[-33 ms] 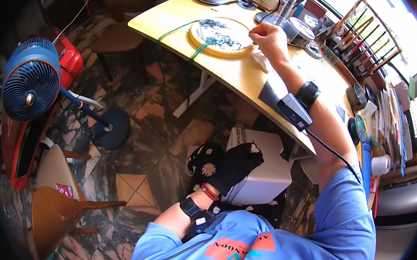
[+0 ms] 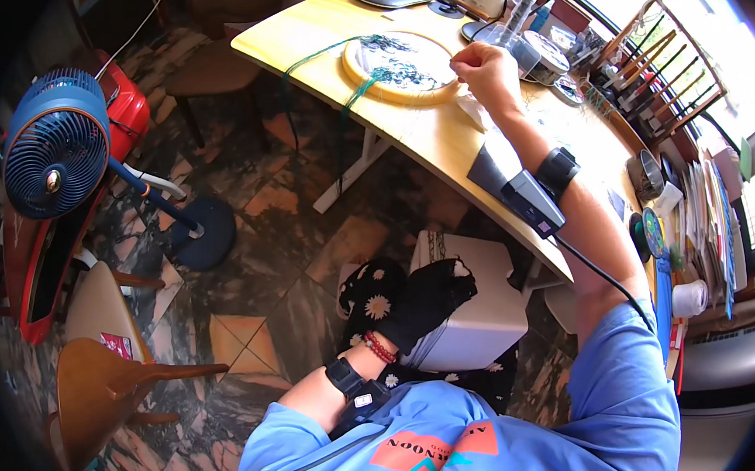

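Note:
On the pale wooden table (image 2: pixel 311 39), my right hand (image 2: pixel 487 68) is at the right rim of a round embroidery hoop (image 2: pixel 416 99). Its thumb and fingers are pinched together; whatever they hold is too small to make out. White fabric fills the hoop, stitched with dark blue and green patches. Green threads (image 2: pixel 373 78) trail from it over the table's left edge. My left hand (image 2: pixel 426 304), covered in black, lies low over a white box-shaped object (image 2: pixel 479 316) and dark daisy-patterned cloth (image 2: pixel 372 284). Its fingers cannot be told apart.
A blue standing fan (image 2: pixel 55 153) is at left, near a wooden chair (image 2: pixel 100 395). Pens, a tub and round tins (image 2: pixel 544 56) crowd the table's far right. A wooden rack (image 2: pixel 664 75) and stacked papers (image 2: pixel 709 221) line the right. A black cable (image 2: pixel 604 276) runs along my right arm.

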Demonstrator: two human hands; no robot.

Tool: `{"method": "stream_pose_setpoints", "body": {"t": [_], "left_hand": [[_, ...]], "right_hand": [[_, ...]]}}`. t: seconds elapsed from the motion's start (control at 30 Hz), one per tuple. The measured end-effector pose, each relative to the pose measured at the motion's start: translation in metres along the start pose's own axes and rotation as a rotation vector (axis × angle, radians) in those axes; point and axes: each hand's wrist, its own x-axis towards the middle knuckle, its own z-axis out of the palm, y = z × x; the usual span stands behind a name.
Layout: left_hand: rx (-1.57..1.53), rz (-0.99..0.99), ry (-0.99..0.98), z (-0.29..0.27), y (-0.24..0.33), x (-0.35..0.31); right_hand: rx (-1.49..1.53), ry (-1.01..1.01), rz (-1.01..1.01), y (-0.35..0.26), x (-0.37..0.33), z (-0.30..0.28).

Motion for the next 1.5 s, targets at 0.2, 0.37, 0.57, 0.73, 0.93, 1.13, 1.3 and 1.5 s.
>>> {"method": "stream_pose_setpoints", "body": {"t": [0.2,0.37,0.57,0.73,0.93,1.13,1.3,1.5], "left_hand": [[0.08,0.018,0.0,-0.001,0.002,0.003],[0.02,0.002,-0.003,0.005,-0.002,0.001],[-0.055,0.102,0.055,-0.004,0.018,-0.006],[-0.056,0.122,0.061,-0.005,0.027,-0.009],[-0.147,-0.107,0.029,0.002,-0.002,-0.003],[-0.262,-0.229,0.021,0.01,0.006,-0.01],[-0.233,-0.153,0.059,0.01,0.01,-0.016],[-0.24,-0.173,0.056,0.01,0.012,-0.017]], "right_hand": [[-0.264,-0.089,-0.256,-0.015,-0.009,0.009],[0.055,-0.023,-0.073,-0.034,-0.02,-0.005],[0.515,-0.155,-0.019,-0.08,-0.124,-0.064],[0.603,-0.083,0.211,-0.077,-0.256,-0.101],[0.549,0.023,0.532,-0.017,-0.321,-0.092],[0.586,-0.023,0.568,-0.009,-0.326,-0.078],[0.685,-0.044,0.66,-0.008,-0.337,-0.074],[0.755,-0.067,0.693,-0.006,-0.343,-0.073]]}}
